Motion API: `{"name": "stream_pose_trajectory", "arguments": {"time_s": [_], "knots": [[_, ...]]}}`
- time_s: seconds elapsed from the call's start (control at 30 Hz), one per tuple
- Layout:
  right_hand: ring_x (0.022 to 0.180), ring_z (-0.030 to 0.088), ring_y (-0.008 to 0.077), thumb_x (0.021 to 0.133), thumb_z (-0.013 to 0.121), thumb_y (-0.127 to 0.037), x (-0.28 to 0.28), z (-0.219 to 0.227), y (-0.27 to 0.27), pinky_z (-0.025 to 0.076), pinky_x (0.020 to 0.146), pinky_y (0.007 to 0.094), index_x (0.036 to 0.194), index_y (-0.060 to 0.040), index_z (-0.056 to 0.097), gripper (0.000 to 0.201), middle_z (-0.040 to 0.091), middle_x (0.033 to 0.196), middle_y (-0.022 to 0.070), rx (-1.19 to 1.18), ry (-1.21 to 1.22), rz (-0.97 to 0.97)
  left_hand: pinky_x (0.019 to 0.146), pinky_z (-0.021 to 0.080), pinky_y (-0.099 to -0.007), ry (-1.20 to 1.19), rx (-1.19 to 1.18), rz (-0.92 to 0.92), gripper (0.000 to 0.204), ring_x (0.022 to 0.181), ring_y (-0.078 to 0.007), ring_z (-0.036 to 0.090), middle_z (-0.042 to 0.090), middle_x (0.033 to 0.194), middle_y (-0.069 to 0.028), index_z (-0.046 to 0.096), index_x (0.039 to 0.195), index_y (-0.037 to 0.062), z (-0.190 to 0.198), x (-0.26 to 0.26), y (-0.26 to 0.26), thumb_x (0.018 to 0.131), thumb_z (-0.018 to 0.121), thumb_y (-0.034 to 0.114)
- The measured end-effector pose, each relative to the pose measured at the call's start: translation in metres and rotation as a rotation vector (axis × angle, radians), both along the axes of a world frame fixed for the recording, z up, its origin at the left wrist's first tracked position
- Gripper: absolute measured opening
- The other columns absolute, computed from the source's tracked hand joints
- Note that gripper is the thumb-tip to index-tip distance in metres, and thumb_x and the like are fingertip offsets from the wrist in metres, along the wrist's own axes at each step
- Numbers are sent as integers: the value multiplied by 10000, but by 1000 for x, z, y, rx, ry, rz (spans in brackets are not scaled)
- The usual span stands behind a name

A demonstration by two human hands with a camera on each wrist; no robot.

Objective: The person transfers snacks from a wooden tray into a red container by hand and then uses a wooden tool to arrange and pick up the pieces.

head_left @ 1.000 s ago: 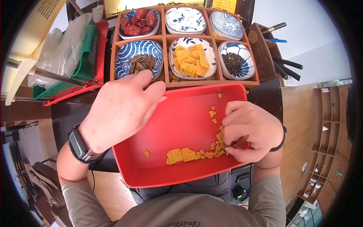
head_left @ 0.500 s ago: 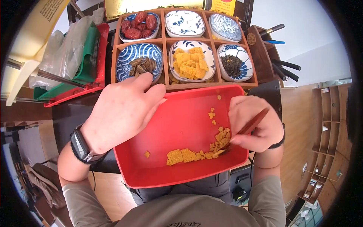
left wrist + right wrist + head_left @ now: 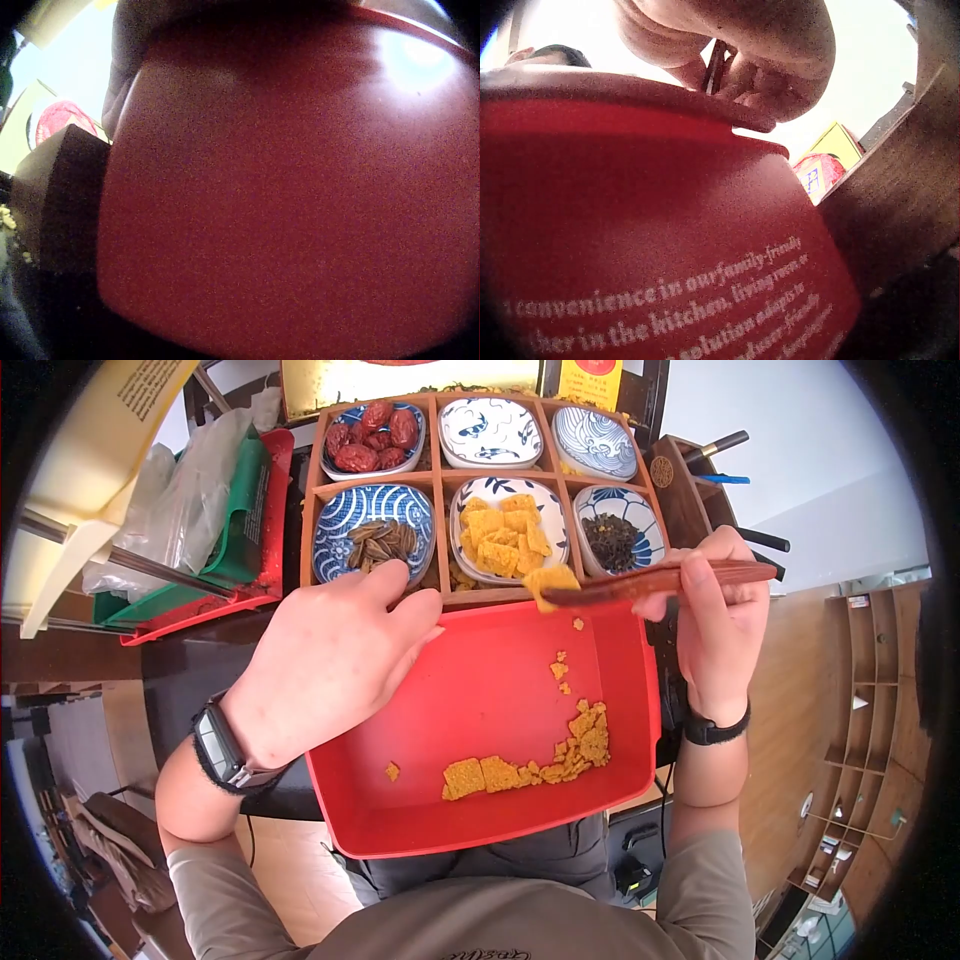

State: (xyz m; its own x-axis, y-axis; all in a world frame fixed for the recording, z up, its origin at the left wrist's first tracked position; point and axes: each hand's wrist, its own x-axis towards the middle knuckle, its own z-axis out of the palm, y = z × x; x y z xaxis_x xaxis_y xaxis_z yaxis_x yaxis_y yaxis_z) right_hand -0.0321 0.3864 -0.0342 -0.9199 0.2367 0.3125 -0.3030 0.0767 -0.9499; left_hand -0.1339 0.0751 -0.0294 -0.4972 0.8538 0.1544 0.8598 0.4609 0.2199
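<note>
My right hand (image 3: 722,635) holds brown wooden tongs (image 3: 670,581) over the back right edge of a red plastic bin (image 3: 470,695). A yellow crispy cracker piece (image 3: 550,584) is pinched at the tongs' tip, close in front of a white leaf-patterned dish (image 3: 465,495) of similar pieces. With my left hand (image 3: 325,640) I grip the bin's back left rim. More crackers (image 3: 463,777) and crumbs (image 3: 585,738) lie along the bin's front and right sides. The bin's outer wall (image 3: 285,195) fills most of the left wrist view; printed text covers it in the right wrist view.
Behind the bin stands a divided wooden tray (image 3: 437,530) with dishes of red dates (image 3: 357,457), striped seeds (image 3: 385,542) and dark tea leaves (image 3: 610,540). A wooden pen holder (image 3: 690,485) is at right, a green box (image 3: 245,510) with plastic bags at left.
My right hand has risen from the bin's front right corner toward the tray, bringing up a cracker piece in the tongs. The left hand keeps its grip on the rim.
</note>
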Motion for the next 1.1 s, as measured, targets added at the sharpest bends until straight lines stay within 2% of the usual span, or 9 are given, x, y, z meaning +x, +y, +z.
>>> {"name": "stream_pose_trajectory", "arguments": {"time_s": [0.27, 0.57, 0.77, 0.87, 0.97, 1.1], "knots": [[778, 770, 159, 1085, 720, -88, -7, -5, -2, 597, 717, 269, 1037, -4, 667, 110, 808, 894, 144, 91, -88, -76, 658, 556, -474, 12, 6, -6, 178, 787, -385, 671, 584, 924, -147, 620, 1009, 55, 0, 0, 0, 972, 742, 180], [759, 696, 103, 1126, 668, -125, -10, -5, -1, 559, 710, 249, 1128, -22, 651, 105, 807, 923, 123, 139, -174, -110, 666, 559, -472, 8, -4, 0, 179, 802, -382, 678, 590, 934, -147, 619, 1013, 55, 0, 0, -1, 967, 743, 177], [701, 623, 80, 1148, 626, -126, -9, -6, -1, 470, 649, 226, 1165, -19, 642, 109, 737, 841, 52, 72, -2, -174, 674, 561, -473, 12, 0, -1, 182, 810, -381, 678, 588, 934, -147, 616, 1008, 57, 0, 0, 0, 964, 744, 178], [697, 614, 77, 1148, 607, -102, -5, -5, 5, 451, 640, 222, 1168, -12, 634, 96, 700, 830, 42, -10, 113, -39, 673, 562, -473, 10, -4, 0, 182, 811, -381, 679, 587, 933, -146, 615, 1005, 58, -1, 0, 0, 964, 744, 178], [692, 635, 91, 1129, 610, -54, -2, -2, 0, 487, 636, 232, 1175, 1, 627, 74, 691, 846, 54, -29, 136, 1, 667, 560, -473, 13, -9, 0, 180, 810, -381, 678, 585, 930, -146, 613, 1002, 58, 0, 0, 0, 965, 743, 177], [687, 674, 117, 1072, 640, 28, 7, 2, -5, 540, 634, 248, 1164, 19, 634, 92, 710, 884, 78, -1, 52, 50, 658, 556, -473, 12, -20, 3, 179, 802, -382, 675, 584, 927, -145, 613, 1003, 59, -1, 0, 0, 967, 742, 178]]}}
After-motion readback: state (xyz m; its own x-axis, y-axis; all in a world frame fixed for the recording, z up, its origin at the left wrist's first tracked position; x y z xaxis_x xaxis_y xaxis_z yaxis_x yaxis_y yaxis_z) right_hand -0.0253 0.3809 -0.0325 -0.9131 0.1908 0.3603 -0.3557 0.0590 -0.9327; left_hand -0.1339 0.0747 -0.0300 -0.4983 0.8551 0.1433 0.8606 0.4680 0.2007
